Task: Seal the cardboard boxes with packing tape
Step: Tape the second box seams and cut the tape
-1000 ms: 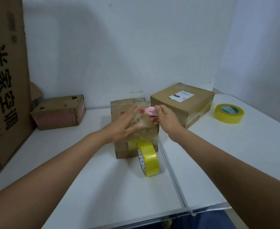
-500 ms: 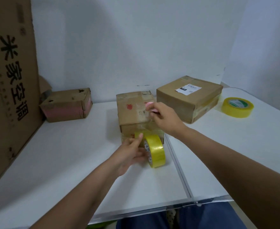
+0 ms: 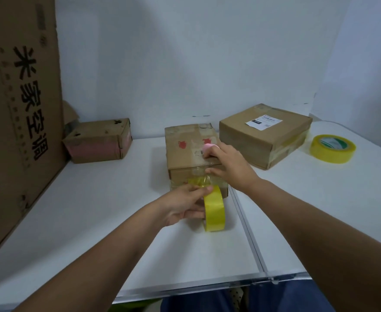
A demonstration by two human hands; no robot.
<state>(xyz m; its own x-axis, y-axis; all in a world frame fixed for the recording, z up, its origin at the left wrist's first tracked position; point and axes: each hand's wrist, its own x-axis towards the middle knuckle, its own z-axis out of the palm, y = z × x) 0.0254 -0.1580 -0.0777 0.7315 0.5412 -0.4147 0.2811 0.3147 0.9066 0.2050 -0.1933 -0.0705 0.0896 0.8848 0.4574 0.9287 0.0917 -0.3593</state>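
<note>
Head view, item one: the small cardboard box (image 3: 190, 149) at the table's (image 3: 95, 210) middle, a clear strip of tape (image 3: 204, 174) running down its near face to the yellow tape roll (image 3: 214, 210) standing on edge just before it. We grip that roll with the left hand (image 3: 185, 206). The right hand (image 3: 227, 165) rests on the box top — fingers curled round a pink cutter (image 3: 208, 147). Beside it: a larger labelled box (image 3: 266, 136), a second roll (image 3: 332, 148), a worn box (image 3: 99, 140) — a tall carton (image 3: 16, 109) at left.

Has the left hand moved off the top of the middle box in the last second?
Yes. The left hand has dropped from the middle box top, toward the person, and now holds the upright tape roll at its near face.
</note>
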